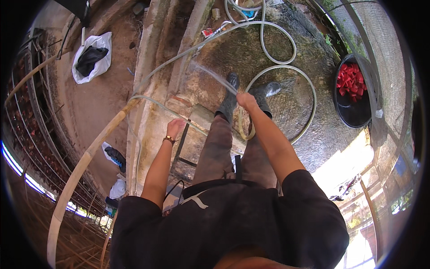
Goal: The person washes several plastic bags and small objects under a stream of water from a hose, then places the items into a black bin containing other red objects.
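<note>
In my right hand I grip the end of a hose, and a thin stream of water sprays from it toward the upper left. The pale hose lies in large loops on the wet concrete around my right boot. My left boot stands beside it. My left hand, with beads at the wrist, is held out at my left side with nothing in it and its fingers loosely spread, near a stretch of hose that crosses behind it.
A bamboo pole runs along my left beside concrete ledges. A white sack with dark contents lies upper left. A black tub holding red pieces stands right, beside mesh netting. Small litter lies ahead.
</note>
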Demonstrator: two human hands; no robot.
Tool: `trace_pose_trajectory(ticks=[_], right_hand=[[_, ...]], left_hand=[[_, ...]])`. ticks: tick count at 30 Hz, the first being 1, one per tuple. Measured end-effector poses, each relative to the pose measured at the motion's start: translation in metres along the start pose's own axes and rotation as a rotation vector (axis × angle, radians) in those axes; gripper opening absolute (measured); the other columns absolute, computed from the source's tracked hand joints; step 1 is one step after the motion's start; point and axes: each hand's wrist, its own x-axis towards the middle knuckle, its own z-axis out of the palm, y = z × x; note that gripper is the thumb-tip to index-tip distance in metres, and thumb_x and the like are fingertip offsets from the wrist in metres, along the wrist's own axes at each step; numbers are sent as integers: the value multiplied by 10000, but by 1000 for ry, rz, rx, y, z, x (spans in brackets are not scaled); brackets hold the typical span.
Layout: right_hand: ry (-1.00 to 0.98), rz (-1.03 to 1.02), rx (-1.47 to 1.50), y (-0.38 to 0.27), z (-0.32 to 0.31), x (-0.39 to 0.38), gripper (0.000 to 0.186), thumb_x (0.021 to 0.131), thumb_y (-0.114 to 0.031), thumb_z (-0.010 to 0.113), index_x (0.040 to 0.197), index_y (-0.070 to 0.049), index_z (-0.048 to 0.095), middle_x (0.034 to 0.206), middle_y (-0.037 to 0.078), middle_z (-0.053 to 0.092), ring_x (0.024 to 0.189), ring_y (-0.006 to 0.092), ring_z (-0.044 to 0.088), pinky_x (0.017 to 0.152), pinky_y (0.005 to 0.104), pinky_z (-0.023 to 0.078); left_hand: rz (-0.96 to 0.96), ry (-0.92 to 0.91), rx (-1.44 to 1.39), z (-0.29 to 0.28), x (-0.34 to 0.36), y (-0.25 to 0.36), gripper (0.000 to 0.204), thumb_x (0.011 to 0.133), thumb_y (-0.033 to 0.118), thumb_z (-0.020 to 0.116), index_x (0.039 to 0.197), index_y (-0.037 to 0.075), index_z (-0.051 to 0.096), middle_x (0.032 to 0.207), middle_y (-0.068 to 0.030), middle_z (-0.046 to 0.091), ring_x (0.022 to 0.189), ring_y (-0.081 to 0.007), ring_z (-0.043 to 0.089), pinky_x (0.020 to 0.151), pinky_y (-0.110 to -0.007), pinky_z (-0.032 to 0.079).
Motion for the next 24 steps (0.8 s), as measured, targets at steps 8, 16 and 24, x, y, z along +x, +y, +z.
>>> trace_pose_trajectory(ticks=[8, 16, 24], right_hand=[[-22, -137, -105, -2, 16, -17, 566, 850, -431, 391, 1116, 29, 583, 1183, 259, 539, 1140, 398, 494, 954, 426, 392], [158, -21, 112, 3, 27, -43, 581, 847, -434, 382, 1055, 65, 596, 1104, 301, 557, 1069, 433, 525, 923, 456, 409], [187, -17, 169, 8, 30, -54, 587, 844, -442, 389, 1026, 76, 598, 1084, 309, 562, 1055, 433, 533, 910, 464, 413]], left_hand=[[33, -3, -4, -8, -9, -3, 185, 864, 177, 538, 974, 65, 635, 846, -42, 669, 753, -99, 616, 635, -242, 489], [75, -35, 60, 1, -1, 16, 194, 868, 203, 543, 992, 79, 626, 884, -38, 668, 768, -109, 617, 656, -250, 485], [112, -82, 80, 9, 7, 31, 226, 870, 230, 548, 1029, 84, 614, 929, -54, 660, 835, -140, 619, 710, -273, 479]])
